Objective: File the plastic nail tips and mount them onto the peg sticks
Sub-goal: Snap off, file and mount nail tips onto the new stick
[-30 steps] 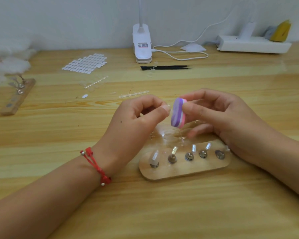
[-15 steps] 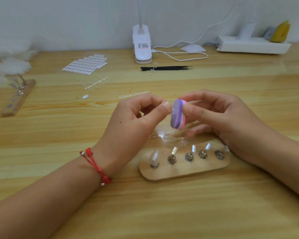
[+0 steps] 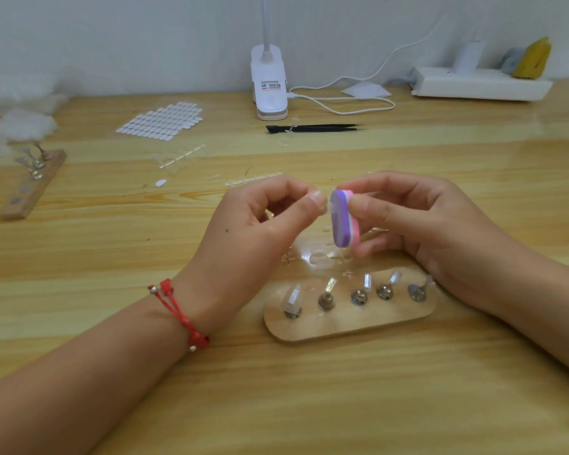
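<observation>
A purple-and-pink buffer block (image 3: 340,221) is being gripped upright in the curled right hand (image 3: 424,224). A clear nail tip (image 3: 331,209), barely visible, is being pinched between thumb and forefinger of the left hand (image 3: 260,231) and held against the block's face. Beneath them, a wooden stand (image 3: 349,323) of peg sticks (image 3: 326,298) is being carried by the surface (image 3: 309,405), toward its near edge.

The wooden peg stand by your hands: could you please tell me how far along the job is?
Done: one clear tip seems mounted on the wooden stand's leftmost peg. In hand: the right hand holds the filing block against a nail tip, barely visible, pinched by the left hand. Left: the four other pegs look bare; tip strips lie behind.
</observation>
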